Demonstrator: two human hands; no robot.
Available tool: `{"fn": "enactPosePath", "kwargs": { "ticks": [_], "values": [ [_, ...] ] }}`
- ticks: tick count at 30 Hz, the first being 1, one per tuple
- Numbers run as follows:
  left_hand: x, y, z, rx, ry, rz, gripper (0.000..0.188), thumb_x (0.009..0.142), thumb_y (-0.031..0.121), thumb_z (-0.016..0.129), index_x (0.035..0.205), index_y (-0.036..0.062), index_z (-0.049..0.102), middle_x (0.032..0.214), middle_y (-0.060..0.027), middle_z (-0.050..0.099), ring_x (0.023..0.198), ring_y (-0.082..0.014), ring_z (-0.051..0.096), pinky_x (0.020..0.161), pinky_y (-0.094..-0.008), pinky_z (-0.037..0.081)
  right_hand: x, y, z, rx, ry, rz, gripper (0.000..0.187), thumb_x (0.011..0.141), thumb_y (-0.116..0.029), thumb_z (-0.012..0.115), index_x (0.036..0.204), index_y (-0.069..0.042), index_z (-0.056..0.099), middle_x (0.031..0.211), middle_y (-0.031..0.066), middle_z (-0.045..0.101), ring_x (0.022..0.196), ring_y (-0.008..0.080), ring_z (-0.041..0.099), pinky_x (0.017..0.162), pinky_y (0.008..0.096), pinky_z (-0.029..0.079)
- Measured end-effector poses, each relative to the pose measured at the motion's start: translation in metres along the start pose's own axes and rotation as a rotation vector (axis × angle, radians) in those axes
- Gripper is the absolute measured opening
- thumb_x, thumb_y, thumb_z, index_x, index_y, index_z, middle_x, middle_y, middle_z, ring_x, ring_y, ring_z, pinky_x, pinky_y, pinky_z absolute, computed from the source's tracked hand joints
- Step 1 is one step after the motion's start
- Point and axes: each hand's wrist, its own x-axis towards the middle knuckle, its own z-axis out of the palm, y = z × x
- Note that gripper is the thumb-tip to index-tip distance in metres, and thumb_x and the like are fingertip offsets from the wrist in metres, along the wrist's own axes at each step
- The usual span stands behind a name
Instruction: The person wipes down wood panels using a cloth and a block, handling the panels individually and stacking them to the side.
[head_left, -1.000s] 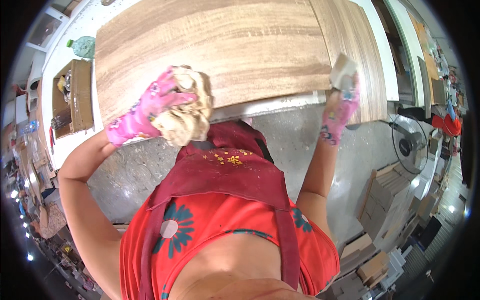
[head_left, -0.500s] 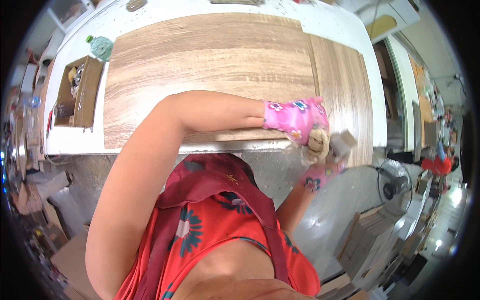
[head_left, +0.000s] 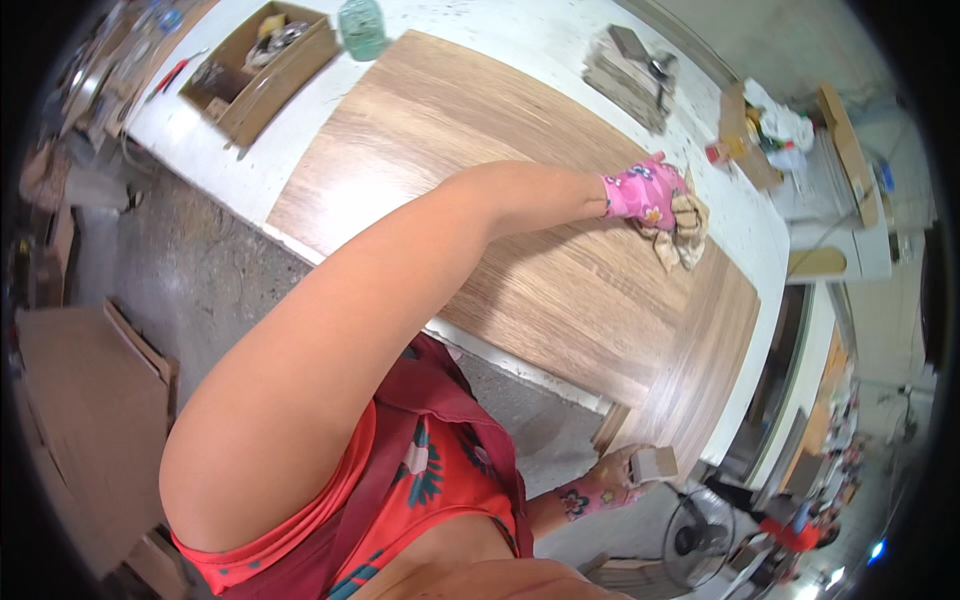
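My left hand (head_left: 643, 194), in a pink flowered glove, is closed on a crumpled beige rag (head_left: 688, 238). The rag lies against the far right part of a large wood-grain board (head_left: 450, 130). Low on the right, beside the near end of a narrower wood-grain board (head_left: 715, 335), is my right hand (head_left: 610, 478), also gloved. Its fingers are wrapped round a small greyish-tan block (head_left: 655, 465). Both boards rest flat on a white worktable (head_left: 300, 180), edge to edge.
An open cardboard box (head_left: 290, 85) with small items and a green plastic bottle (head_left: 362, 30) stand at the far left. Red-handled pliers (head_left: 175, 75) lie near the box. At the back is a stack of flat pieces (head_left: 630, 80). A fan (head_left: 695, 535) stands at lower right.
The view has turned, so the table now slants. My left hand has moved with the rag to the board's far side. My right hand, holding the block, is now apart from it, near me.
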Motion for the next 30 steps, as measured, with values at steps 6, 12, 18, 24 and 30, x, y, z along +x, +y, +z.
{"fn": "enactPosePath", "kwargs": {
  "ticks": [6,12,18,24,30],
  "values": [
    [-0.053,-0.059,-0.086,0.210,-0.008,-0.324,0.045,0.083,0.046,0.050,0.119,0.0186,0.055,0.120,-0.0073,0.057,0.117,-0.0229,0.049,0.107,-0.0470,0.024,-0.018,-0.056,0.011,-0.437,-0.005,-0.392,0.053,0.089,-0.029,0.054,0.130,0.003,0.041,0.124,0.0189,0.051,0.111,0.0253,0.053,0.084,0.0366,0.051],
    [-0.168,-0.167,-0.189,0.463,0.029,-0.687,0.054,0.085,0.038,0.059,0.133,0.0169,0.046,0.130,-0.0107,0.050,0.120,-0.0211,0.047,0.109,-0.0434,0.029,-0.004,-0.116,0.081,0.640,-0.336,-0.208,0.048,0.089,-0.023,0.054,0.129,0.002,0.042,0.122,0.0166,0.050,0.107,0.0230,0.055,0.087,0.0332,0.049],
    [-0.251,-0.224,-0.225,-0.075,0.327,-0.840,0.057,0.077,0.033,0.068,0.125,0.0085,0.049,0.091,-0.0083,0.064,0.076,-0.0151,0.062,0.061,-0.0287,0.052,0.066,-0.075,0.127,0.354,-0.429,-0.313,0.041,0.091,-0.014,0.044,0.128,0.004,0.042,0.119,0.0149,0.051,0.107,0.0230,0.051,0.093,0.0307,0.040],
    [-0.364,-0.095,-0.227,-0.307,0.355,-0.956,0.071,0.075,0.017,0.075,0.135,0.0066,0.039,0.124,-0.0086,0.054,0.107,-0.0159,0.057,0.094,-0.0233,0.048,0.055,-0.085,0.129,0.359,-0.449,-0.253,0.038,0.089,-0.003,0.044,0.126,0.001,0.043,0.113,0.0114,0.053,0.100,0.0185,0.052,0.089,0.0289,0.041],
    [-0.475,-0.004,-0.225,-0.788,0.458,-0.564,0.080,0.065,0.002,0.077,0.135,0.0047,0.039,0.131,-0.0101,0.048,0.121,-0.0219,0.047,0.105,-0.0340,0.039,0.050,-0.091,0.127,0.091,-0.351,-0.382,0.035,0.092,-0.012,0.048,0.125,0.000,0.047,0.106,0.0147,0.060,0.088,0.0222,0.057,0.080,0.0327,0.046]
  ]
}}
